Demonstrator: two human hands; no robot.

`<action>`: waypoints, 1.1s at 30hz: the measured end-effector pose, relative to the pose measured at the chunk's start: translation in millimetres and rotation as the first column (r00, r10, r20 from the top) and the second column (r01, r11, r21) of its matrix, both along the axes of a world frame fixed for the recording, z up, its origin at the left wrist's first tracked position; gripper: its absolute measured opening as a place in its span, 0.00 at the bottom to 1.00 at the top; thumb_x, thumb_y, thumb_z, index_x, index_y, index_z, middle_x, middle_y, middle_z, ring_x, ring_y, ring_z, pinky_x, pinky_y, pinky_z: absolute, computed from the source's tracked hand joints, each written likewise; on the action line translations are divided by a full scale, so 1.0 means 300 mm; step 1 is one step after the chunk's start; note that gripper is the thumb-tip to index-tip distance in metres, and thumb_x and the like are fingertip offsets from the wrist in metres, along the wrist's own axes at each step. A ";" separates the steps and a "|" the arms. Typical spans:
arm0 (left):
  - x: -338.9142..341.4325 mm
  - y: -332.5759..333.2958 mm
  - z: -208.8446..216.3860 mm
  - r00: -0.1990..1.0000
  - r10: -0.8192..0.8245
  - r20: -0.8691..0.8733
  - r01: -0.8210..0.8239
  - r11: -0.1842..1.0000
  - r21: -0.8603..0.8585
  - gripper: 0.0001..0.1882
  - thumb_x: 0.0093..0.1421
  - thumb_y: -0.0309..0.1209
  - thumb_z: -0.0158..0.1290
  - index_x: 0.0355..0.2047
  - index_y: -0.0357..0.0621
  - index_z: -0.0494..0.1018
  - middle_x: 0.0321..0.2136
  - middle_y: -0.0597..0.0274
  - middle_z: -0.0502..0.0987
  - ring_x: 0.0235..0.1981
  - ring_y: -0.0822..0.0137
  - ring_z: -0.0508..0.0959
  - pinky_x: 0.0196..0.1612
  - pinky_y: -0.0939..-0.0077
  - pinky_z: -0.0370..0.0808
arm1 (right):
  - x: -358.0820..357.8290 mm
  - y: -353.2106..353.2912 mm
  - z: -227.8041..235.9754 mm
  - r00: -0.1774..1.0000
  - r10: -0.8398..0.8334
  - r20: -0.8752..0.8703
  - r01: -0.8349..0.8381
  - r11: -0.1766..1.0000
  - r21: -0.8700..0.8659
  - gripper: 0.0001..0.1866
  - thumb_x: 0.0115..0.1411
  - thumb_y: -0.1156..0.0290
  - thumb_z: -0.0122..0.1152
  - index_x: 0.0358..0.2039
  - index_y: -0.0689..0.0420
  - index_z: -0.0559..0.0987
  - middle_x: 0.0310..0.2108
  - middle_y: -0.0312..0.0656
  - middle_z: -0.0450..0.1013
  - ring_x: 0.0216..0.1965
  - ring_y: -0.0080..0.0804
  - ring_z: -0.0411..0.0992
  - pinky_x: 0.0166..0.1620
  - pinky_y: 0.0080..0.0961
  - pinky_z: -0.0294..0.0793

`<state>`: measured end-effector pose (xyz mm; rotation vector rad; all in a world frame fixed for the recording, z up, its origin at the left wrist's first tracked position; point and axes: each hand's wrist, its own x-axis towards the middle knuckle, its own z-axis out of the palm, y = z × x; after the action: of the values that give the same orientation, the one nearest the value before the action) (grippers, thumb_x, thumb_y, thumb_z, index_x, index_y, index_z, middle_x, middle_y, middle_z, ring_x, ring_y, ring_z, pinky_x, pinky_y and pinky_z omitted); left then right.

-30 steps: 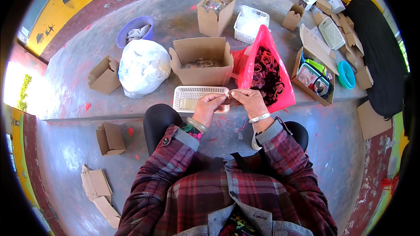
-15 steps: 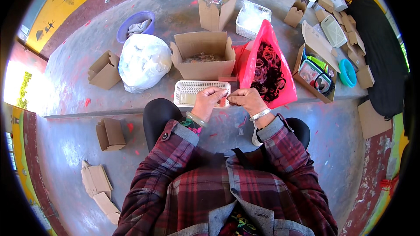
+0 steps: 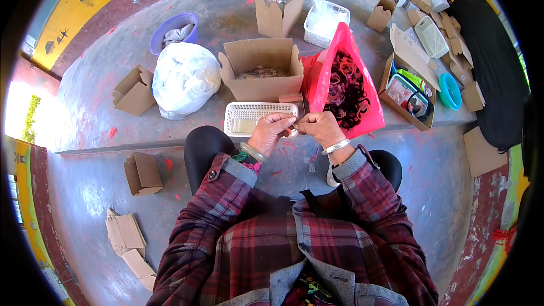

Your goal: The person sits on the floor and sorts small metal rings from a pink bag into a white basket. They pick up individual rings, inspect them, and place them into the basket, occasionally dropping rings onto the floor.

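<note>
My left hand [image 3: 271, 132] and my right hand [image 3: 323, 129] meet just over the right end of a white plastic basket [image 3: 231, 119]. Both sets of fingertips are pinched together on something small and dark, too tiny to make out. To the right of my right hand stands a bright pink plastic bag [image 3: 321, 84], gaping, full of dark and pinkish stretchy loops [image 3: 347, 86] that look like hair ties. Behind the basket is an open cardboard box [image 3: 260, 89] with small clear-wrapped items inside. A small brown block [image 3: 291, 98] sits between box and bag.
A stuffed white plastic bag [image 3: 186, 82] and a purple basin [image 3: 192, 21] stand to the left. Farther back are another cardboard box [image 3: 277, 20] and a white basket [image 3: 326, 31]. At right lie a filled carton [image 3: 411, 107] and a turquoise ring-shaped tub [image 3: 450, 91].
Both hands stay together near the basket, their fingertips drawn slightly closer around the small thing. The reddish bit that hung below the fingers no longer shows. The whole view has shifted slightly.
</note>
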<state>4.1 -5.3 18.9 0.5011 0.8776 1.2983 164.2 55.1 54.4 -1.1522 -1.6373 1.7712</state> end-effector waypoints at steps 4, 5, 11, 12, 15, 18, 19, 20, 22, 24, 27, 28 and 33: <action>0.001 -0.001 -0.005 1.000 -0.003 -0.001 0.003 1.000 0.000 0.07 0.54 0.27 0.53 0.33 0.37 0.74 0.28 0.63 0.76 0.25 0.75 0.72 0.28 0.83 0.67 | 0.000 0.002 -0.006 1.000 0.013 0.008 -0.013 1.000 0.023 0.07 0.45 0.74 0.63 0.23 0.65 0.79 0.19 0.38 0.74 0.21 0.16 0.68 0.27 0.15 0.67; 0.001 -0.002 -0.006 1.000 0.000 0.001 0.000 1.000 0.001 0.07 0.54 0.27 0.53 0.33 0.37 0.74 0.28 0.63 0.76 0.25 0.75 0.72 0.28 0.83 0.67 | 0.000 0.002 -0.009 1.000 0.012 0.009 -0.012 1.000 0.018 0.07 0.45 0.73 0.63 0.23 0.65 0.79 0.19 0.38 0.74 0.21 0.16 0.68 0.27 0.15 0.67; 0.010 -0.006 -0.006 0.999 0.050 -0.009 -0.051 0.999 -0.015 0.06 0.53 0.27 0.54 0.30 0.37 0.74 0.27 0.62 0.76 0.26 0.76 0.72 0.29 0.84 0.67 | -0.005 -0.001 -0.048 1.000 0.010 -0.023 -0.010 1.000 0.007 0.07 0.47 0.74 0.63 0.21 0.65 0.77 0.17 0.33 0.70 0.19 0.16 0.65 0.23 0.15 0.62; 0.011 -0.007 -0.004 0.998 0.063 -0.010 -0.063 0.998 -0.020 0.06 0.53 0.27 0.54 0.30 0.37 0.74 0.27 0.62 0.76 0.26 0.76 0.71 0.29 0.84 0.66 | -0.005 0.000 -0.053 1.000 0.013 -0.014 -0.013 1.000 0.009 0.07 0.47 0.74 0.63 0.22 0.65 0.77 0.17 0.33 0.70 0.19 0.16 0.64 0.23 0.15 0.62; 0.003 -0.010 0.002 0.994 0.099 -0.046 -0.099 0.995 -0.001 0.06 0.53 0.27 0.54 0.29 0.36 0.74 0.26 0.62 0.76 0.25 0.76 0.71 0.29 0.84 0.66 | -0.008 -0.006 -0.031 0.999 0.031 0.021 -0.031 0.999 0.011 0.07 0.48 0.73 0.63 0.22 0.65 0.77 0.17 0.33 0.70 0.19 0.16 0.65 0.23 0.15 0.63; 0.003 -0.011 0.005 0.993 0.112 -0.048 -0.113 0.994 -0.005 0.06 0.52 0.27 0.55 0.28 0.36 0.74 0.25 0.62 0.76 0.24 0.76 0.71 0.29 0.83 0.66 | -0.011 -0.009 -0.036 1.000 0.029 0.008 -0.029 1.000 -0.006 0.07 0.48 0.73 0.63 0.23 0.65 0.78 0.17 0.34 0.71 0.19 0.17 0.65 0.23 0.15 0.63; 0.005 -0.010 0.004 0.993 0.111 -0.039 -0.111 0.994 0.000 0.06 0.52 0.27 0.55 0.28 0.37 0.74 0.25 0.62 0.76 0.24 0.76 0.71 0.29 0.83 0.66 | -0.010 -0.008 -0.043 1.000 0.025 -0.005 -0.025 1.000 -0.014 0.07 0.48 0.73 0.63 0.23 0.65 0.78 0.18 0.35 0.71 0.19 0.17 0.65 0.23 0.15 0.64; 0.006 -0.009 0.002 0.993 0.111 -0.030 -0.111 0.994 0.005 0.06 0.52 0.27 0.55 0.28 0.37 0.74 0.25 0.62 0.76 0.24 0.75 0.71 0.29 0.83 0.66 | -0.010 -0.008 -0.048 0.999 0.030 -0.013 -0.030 1.000 -0.010 0.07 0.48 0.73 0.63 0.23 0.65 0.78 0.18 0.35 0.71 0.19 0.17 0.66 0.23 0.15 0.64; 0.008 -0.008 -0.003 0.994 0.109 -0.023 -0.109 0.994 0.015 0.06 0.52 0.27 0.55 0.28 0.37 0.74 0.25 0.62 0.76 0.25 0.75 0.71 0.29 0.82 0.67 | -0.009 -0.007 -0.053 0.999 0.039 -0.030 -0.039 0.999 -0.001 0.07 0.48 0.73 0.63 0.24 0.65 0.78 0.17 0.35 0.71 0.19 0.17 0.66 0.23 0.15 0.64; 0.008 -0.009 -0.010 0.994 0.107 -0.029 -0.106 0.994 0.027 0.06 0.53 0.28 0.54 0.28 0.37 0.74 0.25 0.62 0.76 0.25 0.75 0.72 0.30 0.82 0.67 | -0.013 -0.017 -0.033 0.999 0.015 -0.046 -0.017 0.999 -0.047 0.07 0.48 0.74 0.63 0.23 0.65 0.78 0.17 0.35 0.71 0.19 0.17 0.66 0.23 0.15 0.64; 0.007 -0.011 -0.002 0.996 0.082 0.033 -0.082 0.997 0.005 0.07 0.53 0.28 0.54 0.31 0.37 0.74 0.28 0.61 0.76 0.27 0.74 0.72 0.31 0.82 0.67 | -0.014 -0.023 -0.015 0.997 -0.002 -0.073 -0.001 0.999 -0.037 0.07 0.48 0.74 0.63 0.23 0.66 0.78 0.16 0.34 0.71 0.19 0.16 0.65 0.23 0.15 0.64; 0.007 -0.011 -0.002 0.997 0.068 0.043 -0.069 0.998 0.006 0.07 0.54 0.28 0.53 0.32 0.38 0.74 0.28 0.62 0.76 0.28 0.75 0.72 0.31 0.81 0.67 | -0.014 -0.024 -0.011 0.997 -0.004 -0.083 0.002 1.000 -0.021 0.07 0.47 0.74 0.63 0.22 0.66 0.78 0.16 0.34 0.71 0.18 0.16 0.65 0.23 0.15 0.64; 0.013 -0.005 0.018 0.997 0.054 0.054 -0.054 0.999 -0.011 0.07 0.53 0.28 0.55 0.31 0.39 0.75 0.27 0.65 0.76 0.25 0.76 0.71 0.30 0.83 0.67 | -0.014 -0.023 0.002 0.999 0.003 -0.033 -0.003 1.000 -0.004 0.08 0.46 0.73 0.65 0.24 0.65 0.79 0.20 0.36 0.73 0.21 0.16 0.66 0.26 0.15 0.66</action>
<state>8.1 -6.8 24.5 0.4360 0.8567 1.3504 160.0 48.1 55.0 -1.1166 -1.6186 1.7866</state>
